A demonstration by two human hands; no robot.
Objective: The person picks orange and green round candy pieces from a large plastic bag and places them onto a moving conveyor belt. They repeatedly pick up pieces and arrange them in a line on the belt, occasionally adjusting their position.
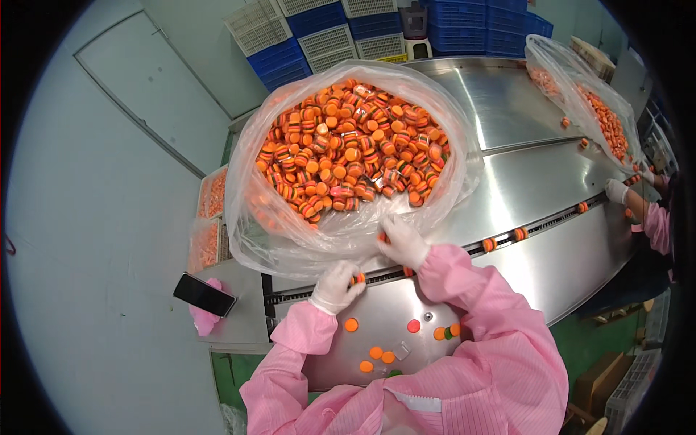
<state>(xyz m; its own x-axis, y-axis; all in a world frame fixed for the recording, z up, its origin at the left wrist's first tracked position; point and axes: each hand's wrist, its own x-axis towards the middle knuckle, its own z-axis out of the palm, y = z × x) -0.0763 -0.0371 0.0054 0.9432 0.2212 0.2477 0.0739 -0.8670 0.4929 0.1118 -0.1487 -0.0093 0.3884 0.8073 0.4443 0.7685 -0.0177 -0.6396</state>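
Steel worktop (507,109), near side: the left hand (335,288), fingers pinched together, holds a striped piece (359,278), probably light, slightly soft, best gripped by its sides; the right hand (403,242), curled, seemingly grips a second piece (383,237) beside the bag (290,255).

No lettering, label or number can be read anywhere in view right now: over on the left, the phone (205,294) shows only a dark screen, and across the orange striped pieces (351,156) heaped in the clear bag (290,254), any print is too small to make out. Up at the back, the white crates (324,51) and blue crates (457,40) stand too far off for a marking to be told, while the pale door (159,101) gives us just faint little specks, nothing legible.
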